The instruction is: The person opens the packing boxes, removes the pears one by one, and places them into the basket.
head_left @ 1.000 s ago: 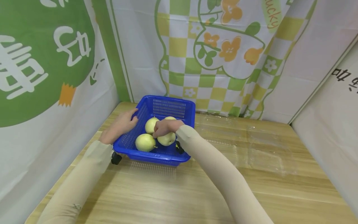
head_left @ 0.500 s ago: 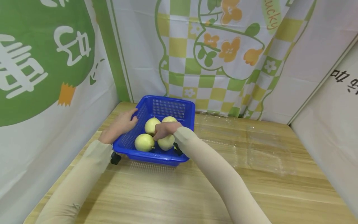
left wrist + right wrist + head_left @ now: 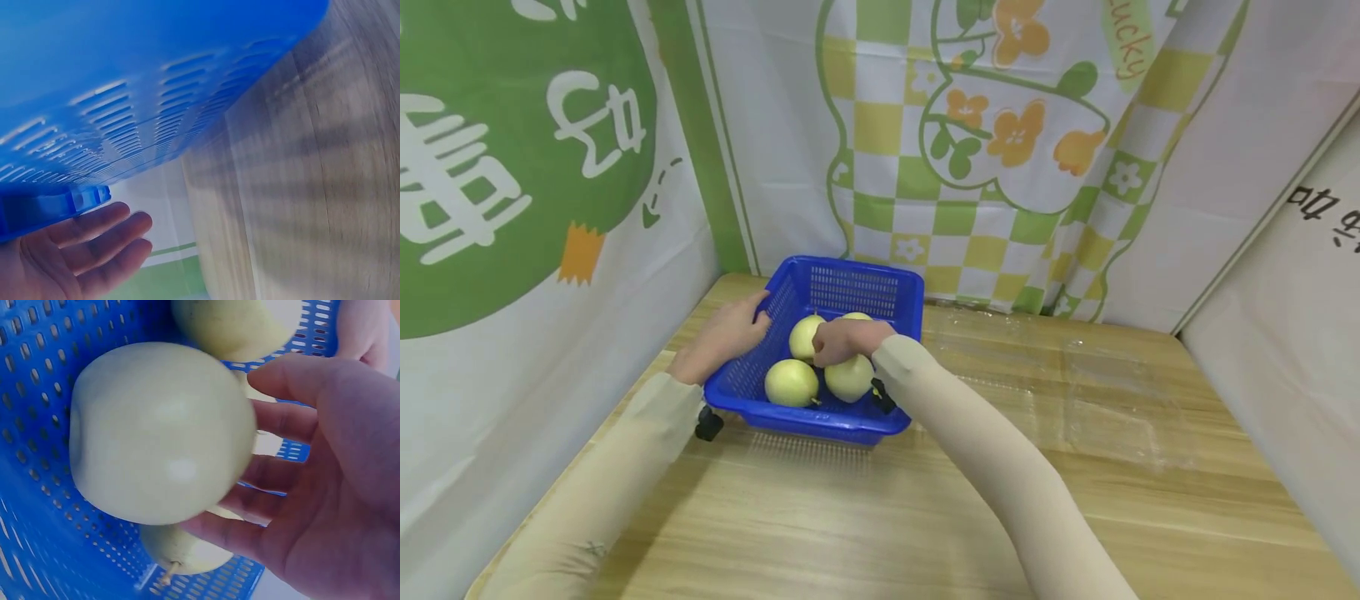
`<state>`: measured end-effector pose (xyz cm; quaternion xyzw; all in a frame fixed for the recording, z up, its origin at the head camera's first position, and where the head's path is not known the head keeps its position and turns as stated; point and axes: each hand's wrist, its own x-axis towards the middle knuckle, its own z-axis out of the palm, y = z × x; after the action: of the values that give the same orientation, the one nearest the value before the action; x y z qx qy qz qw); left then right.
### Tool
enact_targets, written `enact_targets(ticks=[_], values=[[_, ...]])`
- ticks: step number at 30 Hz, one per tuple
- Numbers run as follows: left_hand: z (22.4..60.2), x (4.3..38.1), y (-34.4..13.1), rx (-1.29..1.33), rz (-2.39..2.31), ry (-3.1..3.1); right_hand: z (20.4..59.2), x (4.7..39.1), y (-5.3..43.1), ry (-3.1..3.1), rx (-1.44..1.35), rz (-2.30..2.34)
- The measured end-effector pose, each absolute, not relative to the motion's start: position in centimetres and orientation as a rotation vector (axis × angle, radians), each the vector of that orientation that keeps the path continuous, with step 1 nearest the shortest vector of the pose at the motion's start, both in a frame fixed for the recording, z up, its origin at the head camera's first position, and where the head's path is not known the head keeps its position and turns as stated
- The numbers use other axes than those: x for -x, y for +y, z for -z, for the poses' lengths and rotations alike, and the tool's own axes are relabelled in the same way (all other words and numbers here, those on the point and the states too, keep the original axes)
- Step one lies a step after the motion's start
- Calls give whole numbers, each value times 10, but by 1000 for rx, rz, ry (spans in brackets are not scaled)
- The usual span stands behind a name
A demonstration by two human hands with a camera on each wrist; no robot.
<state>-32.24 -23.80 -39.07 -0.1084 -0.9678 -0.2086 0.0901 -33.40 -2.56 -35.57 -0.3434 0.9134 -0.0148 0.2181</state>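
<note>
In the head view, a blue basket (image 3: 898, 421) with slotted walls holds several pale yellow-green pears. My left hand (image 3: 724, 337) holds its left rim, thumb on the inner side. The left wrist view shows three fingers of the left hand (image 3: 94, 247) extended below the rim, outside the slotted wall. My right hand (image 3: 850, 340) reaches into the basket from above, over the front right pear (image 3: 848, 379). In the right wrist view that pear (image 3: 162, 434) is large and near; the right hand's (image 3: 319, 456) thumb and curled fingers are around one end, fingertips partly hidden behind it.
Beside it lie the front left pear (image 3: 792, 383) and a back left pear (image 3: 803, 336); another pear (image 3: 856, 316) is partly hidden by the right hand. Clear plastic trays (image 3: 1120, 408) lie on the wooden table (image 3: 925, 533) at right. Printed cloth (image 3: 880, 167) hangs behind.
The front right pear has turned slightly, its dark end no longer showing in the head view. The right hand has shifted only slightly; the left hand stays on the rim.
</note>
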Motion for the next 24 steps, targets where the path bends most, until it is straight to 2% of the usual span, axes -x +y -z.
enact_targets(ticks=[6, 14, 24], values=[[392, 325, -238, 299, 566, -2873, 347, 336, -23, 2563, 959, 84], [381, 318, -243, 344, 546, -2856, 332, 342, -14, 2580, 1143, 212], [348, 307, -247, 468, 390, -2995, 307, 347, 37, 2734, 1183, 559]])
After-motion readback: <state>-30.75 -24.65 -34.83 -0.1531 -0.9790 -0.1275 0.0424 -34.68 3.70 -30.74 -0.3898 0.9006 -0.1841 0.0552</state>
